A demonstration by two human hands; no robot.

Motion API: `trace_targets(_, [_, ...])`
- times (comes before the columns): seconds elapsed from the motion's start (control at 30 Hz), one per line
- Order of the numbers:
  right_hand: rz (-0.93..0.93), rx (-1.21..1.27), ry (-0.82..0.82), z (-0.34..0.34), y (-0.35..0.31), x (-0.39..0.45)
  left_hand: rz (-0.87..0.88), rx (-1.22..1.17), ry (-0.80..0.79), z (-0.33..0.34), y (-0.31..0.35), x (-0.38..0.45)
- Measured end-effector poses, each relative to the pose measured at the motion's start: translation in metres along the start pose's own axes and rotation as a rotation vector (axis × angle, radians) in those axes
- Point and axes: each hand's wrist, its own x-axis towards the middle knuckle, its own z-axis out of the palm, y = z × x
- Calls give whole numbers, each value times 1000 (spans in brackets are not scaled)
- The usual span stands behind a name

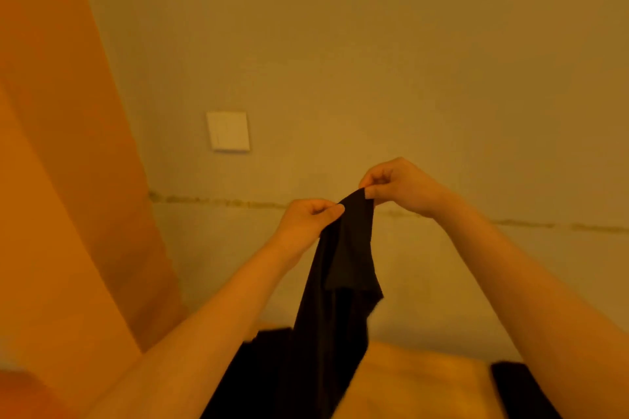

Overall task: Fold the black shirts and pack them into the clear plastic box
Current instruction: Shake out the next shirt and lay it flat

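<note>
Black shirt [340, 282] hangs in the air, bunched, lifted at its top edge; its lower part drops to the dark heap at the frame bottom. Left hand [308, 218] pinches the cloth just left of the shirt's peak, and right hand [396, 185] pinches the peak itself, thumb against fingers. The hands are close together. Another black piece [517, 391] lies lower right of the shirt on a pale surface [415, 381]. A wall switch [228, 131] is up left of the shirt and a curtain [68, 180] far left.

Risk: both pinches are small and on one bunched edge, so the cloth may slip or stay twisted, giving a crooked fold.

Clear plastic box not in view. Which part of the shirt is held is unclear, and the lower heap is cut off.
</note>
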Motion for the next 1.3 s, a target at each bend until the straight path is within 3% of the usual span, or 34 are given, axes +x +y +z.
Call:
trace_targets(0.23, [-112,268,120,-74,-55,4,170,-78,-10,14,107,40])
trace_targets(0.43, [-117,331,278,-113,-95,6,196,9,-185,14,181,58])
trace_targets(0.57, [-94,373,410,-122,-111,2,233,-88,-91,16,219,71])
trace_targets(0.8, [-43,318,159,-127,-109,2,298,-227,26,13,263,82])
trace_targets(0.9, [-62,470,213,-144,-109,-2,318,-204,72,-2,270,87])
trace_targets(1.03, [-83,449,239,-163,-116,-1,317,-102,86,-20,263,89])
trace_targets(1.13, [-118,440,250,-167,-127,6,393,158,167,-24,258,91])
trace_targets(1.3, [-145,283,235,-161,-147,24,469,148,-135,-4,259,86])
